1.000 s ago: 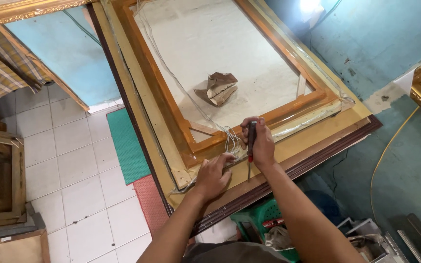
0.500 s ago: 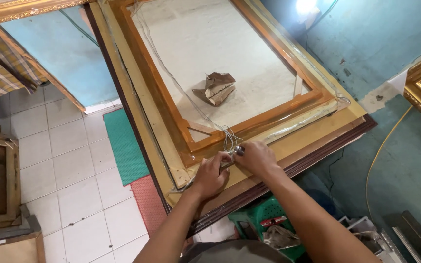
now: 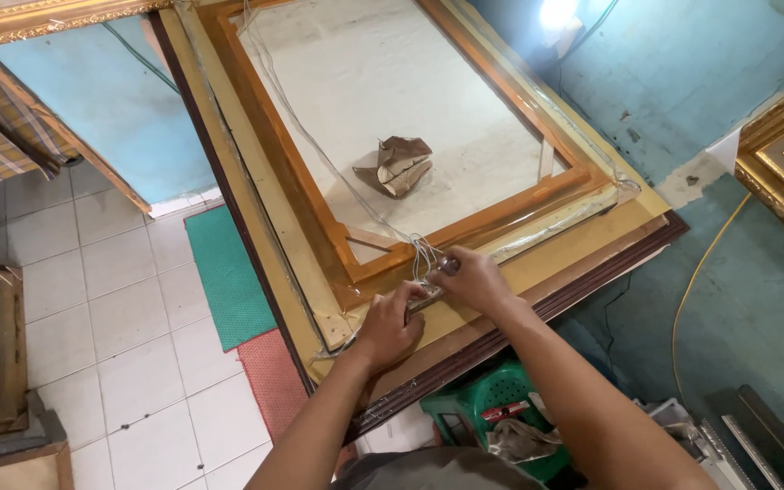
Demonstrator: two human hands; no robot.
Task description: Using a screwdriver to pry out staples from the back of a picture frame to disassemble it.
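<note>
My left hand [image 3: 390,322] pins the wire [image 3: 424,254] against the frame [image 3: 537,195]; my right hand [image 3: 474,277] grips the tool [image 3: 437,281]; press squarely, wire taut.

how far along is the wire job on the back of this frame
Done: the wire already runs down the frame back to the lower rail. In hand: the right hand presses a tool at the wire's bunched end, the left hand steadying. Left: those loose loops aren't yet tidied.
</note>
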